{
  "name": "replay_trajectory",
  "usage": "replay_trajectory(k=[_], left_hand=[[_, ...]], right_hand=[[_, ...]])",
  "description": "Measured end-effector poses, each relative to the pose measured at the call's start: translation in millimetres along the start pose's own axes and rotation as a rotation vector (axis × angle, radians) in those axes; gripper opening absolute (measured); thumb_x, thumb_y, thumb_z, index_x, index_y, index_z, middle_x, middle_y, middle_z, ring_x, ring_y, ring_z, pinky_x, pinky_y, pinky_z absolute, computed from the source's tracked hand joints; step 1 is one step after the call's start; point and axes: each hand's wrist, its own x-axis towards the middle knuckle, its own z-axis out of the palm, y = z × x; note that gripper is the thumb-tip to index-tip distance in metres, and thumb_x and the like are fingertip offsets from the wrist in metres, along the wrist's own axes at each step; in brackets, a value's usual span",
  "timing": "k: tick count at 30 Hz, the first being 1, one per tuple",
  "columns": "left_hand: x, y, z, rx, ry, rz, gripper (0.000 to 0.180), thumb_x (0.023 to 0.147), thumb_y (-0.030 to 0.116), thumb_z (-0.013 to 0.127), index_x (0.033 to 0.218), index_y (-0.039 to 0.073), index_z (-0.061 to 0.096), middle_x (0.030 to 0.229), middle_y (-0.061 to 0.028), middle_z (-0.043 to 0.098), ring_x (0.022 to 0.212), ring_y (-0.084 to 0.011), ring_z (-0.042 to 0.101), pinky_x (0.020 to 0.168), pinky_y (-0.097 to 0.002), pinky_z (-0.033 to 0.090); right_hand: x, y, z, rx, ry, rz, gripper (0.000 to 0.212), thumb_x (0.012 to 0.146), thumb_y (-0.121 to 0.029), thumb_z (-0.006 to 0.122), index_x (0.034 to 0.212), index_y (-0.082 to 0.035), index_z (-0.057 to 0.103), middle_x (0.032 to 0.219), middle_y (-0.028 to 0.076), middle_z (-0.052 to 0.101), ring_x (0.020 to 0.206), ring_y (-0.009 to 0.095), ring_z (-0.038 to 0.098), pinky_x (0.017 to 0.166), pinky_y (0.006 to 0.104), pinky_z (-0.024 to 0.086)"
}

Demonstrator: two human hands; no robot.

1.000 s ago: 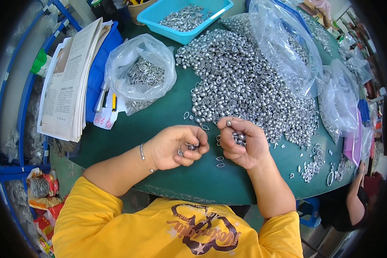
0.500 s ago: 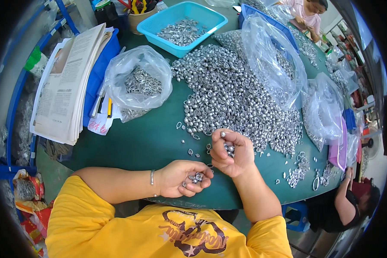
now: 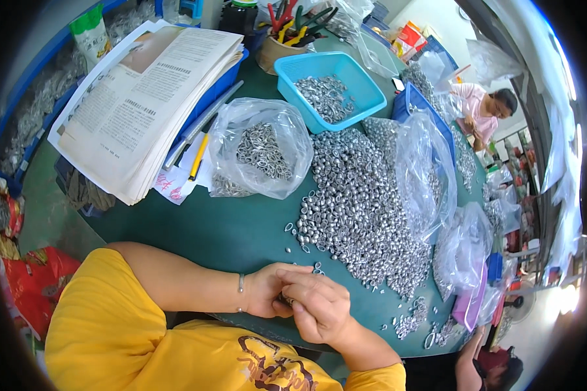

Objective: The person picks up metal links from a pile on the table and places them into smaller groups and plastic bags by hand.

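Note:
My left hand (image 3: 266, 291) is cupped near the table's front edge, a silver bangle at its wrist. My right hand (image 3: 321, 305) lies over it with fingers curled, touching the left palm. In the dark gap between them, small silver metal pieces (image 3: 285, 300) show only in part. What my right fingers grip is hidden. Beyond my hands spreads a large pile of small silver domed metal pieces (image 3: 352, 202). A few loose silver rings (image 3: 317, 268) lie just past my fingers.
On the green table (image 3: 195, 241) stand a clear bag of metal rings (image 3: 300, 176), a light-blue basket (image 3: 372, 104) and stacked papers (image 3: 137, 98). A yellow pen (image 3: 199, 156) lies between. Plastic bags (image 3: 466, 241) and a purple tray (image 3: 471, 303) stand right. Two people sit farther off.
My right hand has come down and left onto my left hand, covering the pieces in its palm. The view has swung right, so the whole table appears shifted.

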Motion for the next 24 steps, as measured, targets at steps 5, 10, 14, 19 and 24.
replay_trajectory(k=[5, 10, 14, 19, 24], left_hand=[[-5, 3, 5, 0.064, -0.114, 0.167, 0.021, 0.089, 0.033, 0.048, 0.088, 0.013, 0.055, 0.072, 0.0017, 0.052, 0.059, -0.009, 0.048, 0.039, -0.022, 0.031], [-2, -6, 17, 0.237, 0.073, -0.019, 0.024, 0.093, 0.026, 0.045, 0.09, 0.003, 0.052, 0.075, -0.0013, 0.046, 0.051, -0.0057, 0.035, 0.035, -0.0162, 0.023], [-1, -8, 17, 0.418, 0.053, -0.144, 0.021, 0.092, 0.022, 0.049, 0.096, 0.002, 0.051, 0.075, 0.0005, 0.045, 0.049, -0.0039, 0.032, 0.036, -0.0161, 0.022], [-4, -18, 17, 0.633, 0.172, -0.234, 0.02, 0.094, 0.018, 0.046, 0.104, 0.002, 0.052, 0.074, 0.0021, 0.043, 0.049, -0.0038, 0.032, 0.039, -0.0172, 0.022], [-3, -18, 21, 0.633, 0.182, -0.256, 0.019, 0.094, 0.018, 0.045, 0.101, 0.002, 0.053, 0.072, 0.002, 0.042, 0.049, -0.0039, 0.032, 0.038, -0.0173, 0.023]], right_hand=[[30, 10, -16, 0.122, -0.164, 0.112, 0.016, 0.074, 0.002, 0.052, 0.088, 0.001, 0.06, 0.081, 0.015, 0.062, 0.067, 0.03, 0.062, 0.059, 0.0335, 0.05], [123, 59, -58, 0.141, 0.148, 0.809, 0.022, 0.088, -0.015, 0.05, 0.093, 0.002, 0.062, 0.074, 0.006, 0.06, 0.066, 0.01, 0.054, 0.056, 0.0261, 0.044], [142, 106, -60, 0.439, 0.475, 0.661, 0.025, 0.09, -0.018, 0.049, 0.098, 0.003, 0.06, 0.079, 0.009, 0.063, 0.068, 0.013, 0.058, 0.055, 0.025, 0.045], [72, 81, -33, -0.156, -0.283, 0.4, 0.015, 0.077, -0.006, 0.06, 0.091, 0.0, 0.062, 0.077, 0.013, 0.064, 0.066, 0.024, 0.06, 0.059, 0.0318, 0.048], [11, 42, -7, -0.276, -0.425, 0.412, 0.015, 0.07, -0.007, 0.067, 0.084, -0.003, 0.062, 0.08, 0.012, 0.056, 0.071, 0.031, 0.058, 0.062, 0.0374, 0.049]])
